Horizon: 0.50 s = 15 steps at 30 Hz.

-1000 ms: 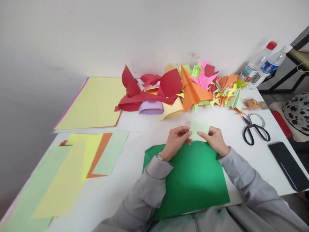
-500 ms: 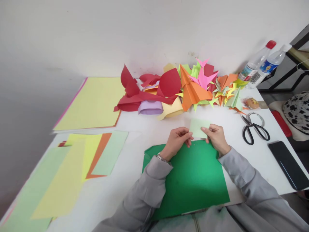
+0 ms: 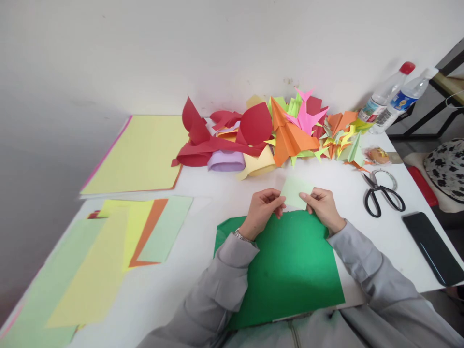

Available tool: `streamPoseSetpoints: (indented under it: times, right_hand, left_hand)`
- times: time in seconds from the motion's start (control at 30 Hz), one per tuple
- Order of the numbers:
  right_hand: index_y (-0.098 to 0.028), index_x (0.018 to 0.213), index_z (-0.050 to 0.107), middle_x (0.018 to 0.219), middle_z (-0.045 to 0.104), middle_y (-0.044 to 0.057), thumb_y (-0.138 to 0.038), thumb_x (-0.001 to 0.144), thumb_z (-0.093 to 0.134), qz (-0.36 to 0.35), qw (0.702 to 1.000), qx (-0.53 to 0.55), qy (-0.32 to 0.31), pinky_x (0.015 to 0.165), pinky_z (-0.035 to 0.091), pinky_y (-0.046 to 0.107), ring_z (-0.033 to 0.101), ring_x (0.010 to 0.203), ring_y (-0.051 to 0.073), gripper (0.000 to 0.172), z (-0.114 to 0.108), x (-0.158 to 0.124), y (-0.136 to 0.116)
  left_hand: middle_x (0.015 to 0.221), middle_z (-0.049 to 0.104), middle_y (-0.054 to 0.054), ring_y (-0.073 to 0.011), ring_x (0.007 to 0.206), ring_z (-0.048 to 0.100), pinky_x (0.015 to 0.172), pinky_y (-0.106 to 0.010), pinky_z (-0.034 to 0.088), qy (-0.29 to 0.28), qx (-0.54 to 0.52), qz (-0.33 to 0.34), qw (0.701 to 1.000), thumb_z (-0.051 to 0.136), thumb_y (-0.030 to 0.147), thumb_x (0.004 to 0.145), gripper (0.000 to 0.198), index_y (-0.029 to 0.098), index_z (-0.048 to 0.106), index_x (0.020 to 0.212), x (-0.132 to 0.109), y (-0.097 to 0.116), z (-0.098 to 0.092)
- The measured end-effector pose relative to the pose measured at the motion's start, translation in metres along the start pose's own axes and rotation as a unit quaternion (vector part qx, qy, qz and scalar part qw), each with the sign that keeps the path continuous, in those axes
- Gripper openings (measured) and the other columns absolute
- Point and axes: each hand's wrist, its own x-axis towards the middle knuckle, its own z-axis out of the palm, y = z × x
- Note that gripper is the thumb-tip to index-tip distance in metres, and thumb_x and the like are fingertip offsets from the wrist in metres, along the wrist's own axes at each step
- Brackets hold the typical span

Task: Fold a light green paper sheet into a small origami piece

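I have both hands on one small piece of paper near the middle of the frame, just right of center, and I judge the step in hand to be holding and lining it up between the fingers. The left hand (image 3: 264, 209) pinches its lower left part between thumb and fingertips; the right hand (image 3: 324, 208) grips the opposite edge, thumb on the near face and fingers behind. From here, I would say the next move calls for a light, matched hold on both edges, so that the sheet does not buckle or slip. The pale green paper (image 3: 294, 191) looks roughly square, smooth and fairly flat, set slightly askew, with its upper edge free; I cannot tell whether it is a single layer or folded. It sits just above the far edge of a large dark green sheet (image 3: 290, 270) in the lower center of the frame, over the white table (image 3: 203, 212). Black-handled scissors (image 3: 377, 187) lie at the right, well apart from both hands.
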Motion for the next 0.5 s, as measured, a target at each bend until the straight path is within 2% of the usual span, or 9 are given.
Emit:
streamPoseSetpoints:
  times: [0.17,0.3,0.4,0.5]
  right_hand:
    - [-0.019,0.053,0.05,0.038,0.053,-0.005,-0.049,0.071,0.071,0.007,0.999,0.034,0.006,0.04,0.032,0.021,0.041,0.033,0.007,0.041,0.0,0.002,0.0]
    - [-0.019,0.054,0.05,0.039,0.056,-0.004,-0.047,0.072,0.072,0.009,0.998,0.052,0.019,0.039,0.031,0.02,0.042,0.033,0.007,0.039,0.002,0.003,0.003]
    - [-0.019,0.055,0.05,0.04,0.057,-0.004,-0.047,0.072,0.071,0.021,0.997,0.066,0.034,0.039,0.031,0.02,0.043,0.033,0.007,0.039,0.006,0.001,0.005]
    - [-0.019,0.057,0.051,0.042,0.058,-0.004,-0.047,0.072,0.071,0.032,0.996,0.085,0.021,0.041,0.035,0.02,0.048,0.036,0.008,0.037,0.009,0.0,0.005]
  left_hand:
    - [0.048,0.059,0.003,-0.0065,0.034,0.048,0.034,-0.018,0.037,-0.003,-0.01,0.0,1.0,0.074,0.03,0.066,0.021,0.014,0.06,0.065,0.001,-0.003,-0.003]
    - [0.048,0.058,0.004,-0.0068,0.034,0.047,0.033,-0.018,0.036,-0.005,-0.041,-0.009,0.999,0.075,0.034,0.065,0.025,0.015,0.059,0.066,-0.001,-0.001,0.003]
    - [0.047,0.058,0.002,-0.0085,0.036,0.049,0.037,-0.021,0.04,-0.066,-0.004,-0.036,0.997,0.075,0.039,0.065,0.03,0.013,0.061,0.061,-0.004,0.0,0.01]
    - [0.045,0.06,-0.003,-0.0117,0.039,0.054,0.042,-0.023,0.045,-0.134,0.041,-0.075,0.987,0.068,0.044,0.073,0.037,0.009,0.066,0.06,-0.007,0.0,0.014]
